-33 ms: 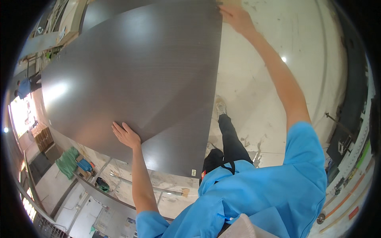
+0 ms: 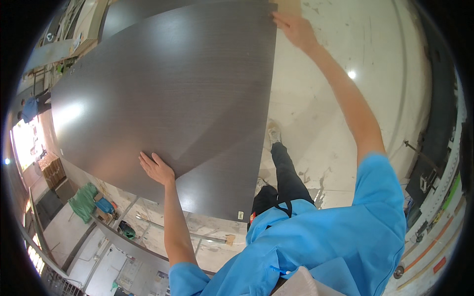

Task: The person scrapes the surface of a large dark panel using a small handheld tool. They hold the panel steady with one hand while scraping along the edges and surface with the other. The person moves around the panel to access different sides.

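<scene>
A large dark brown wood-grain board (image 2: 197, 89) lies flat before me, a small pale label near its closest right corner. On its near left part my left hand (image 2: 158, 169) rests palm down, its fingers stretched out and flat on the surface. My right hand (image 2: 295, 29) is at the far end of the board's right edge. Its fingers are extended, with the tips touching the edge by the far corner; nothing is seen wrapped in them.
Another dark board (image 2: 131, 15) lies beyond the first. A green cloth (image 2: 84, 201) and a blue box (image 2: 104, 205) are at lower left, near metal rails (image 2: 185, 228). A person (image 2: 30, 107) stands at far left. Dark machinery (image 2: 424, 182) lines the right side.
My right hand has shifted very slightly toward me along the board's right edge. The left hand and the board look unmoved.
</scene>
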Tool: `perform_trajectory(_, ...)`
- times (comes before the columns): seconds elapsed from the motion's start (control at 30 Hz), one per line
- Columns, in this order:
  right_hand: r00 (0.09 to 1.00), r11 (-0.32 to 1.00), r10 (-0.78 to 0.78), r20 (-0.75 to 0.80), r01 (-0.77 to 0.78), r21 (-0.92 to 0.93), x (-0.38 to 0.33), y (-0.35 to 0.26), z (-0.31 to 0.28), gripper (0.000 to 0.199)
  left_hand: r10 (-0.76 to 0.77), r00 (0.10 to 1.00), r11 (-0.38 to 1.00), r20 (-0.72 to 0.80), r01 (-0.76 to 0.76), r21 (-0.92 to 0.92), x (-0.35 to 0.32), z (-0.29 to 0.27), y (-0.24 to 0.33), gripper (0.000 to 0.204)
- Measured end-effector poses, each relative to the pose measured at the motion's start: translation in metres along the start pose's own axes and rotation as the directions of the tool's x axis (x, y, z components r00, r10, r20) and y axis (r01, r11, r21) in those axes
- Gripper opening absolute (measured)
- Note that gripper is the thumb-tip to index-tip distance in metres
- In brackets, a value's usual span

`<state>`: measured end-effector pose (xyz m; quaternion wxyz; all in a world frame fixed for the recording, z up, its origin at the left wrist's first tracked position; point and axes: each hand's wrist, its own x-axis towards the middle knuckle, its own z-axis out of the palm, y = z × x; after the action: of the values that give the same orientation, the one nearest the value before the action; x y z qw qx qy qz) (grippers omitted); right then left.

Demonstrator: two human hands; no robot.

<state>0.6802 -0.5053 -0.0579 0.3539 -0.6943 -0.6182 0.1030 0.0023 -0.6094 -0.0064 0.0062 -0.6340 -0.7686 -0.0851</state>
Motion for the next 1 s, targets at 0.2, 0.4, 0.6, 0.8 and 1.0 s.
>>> perform_trajectory(0.2, 0.971, 0.974, -0.224, 0.089, 0.226, -0.015, -0.131, -0.092, -0.003, 0.033, -0.024, 0.999, 1.0, 0.031, 0.024, 0.015, 0.003, -0.007, 0.01, 0.072)
perform_trajectory(0.4, 0.949, 0.963, -0.255, 0.185, 0.231, 0.142, -0.137, -0.1, -0.01, 0.03, -0.045, 0.999, 0.998, 0.029, 0.044, 0.037, 0.003, -0.004, 0.006, 0.072)
perform_trajectory(0.6, 0.956, 0.958, 0.256, -0.143, -0.23, 0.174, 0.007, -0.013, 0.003, 0.029, -0.061, 0.998, 0.997, 0.03, 0.059, 0.04, 0.002, -0.003, 0.005, 0.073)
perform_trajectory(0.8, 0.97, 0.948, 0.229, -0.076, -0.205, 0.242, 0.041, 0.024, 0.006, 0.033, -0.02, 1.0, 1.0, 0.007, 0.02, 0.002, 0.001, -0.005, 0.006, 0.071)
perform_trajectory(1.0, 0.966, 0.92, 0.246, -0.075, -0.209, 0.33, 0.017, 0.015, 0.01, 0.034, -0.027, 1.0, 1.0, -0.014, 0.027, 0.004, 0.0, -0.005, 0.009, 0.071)
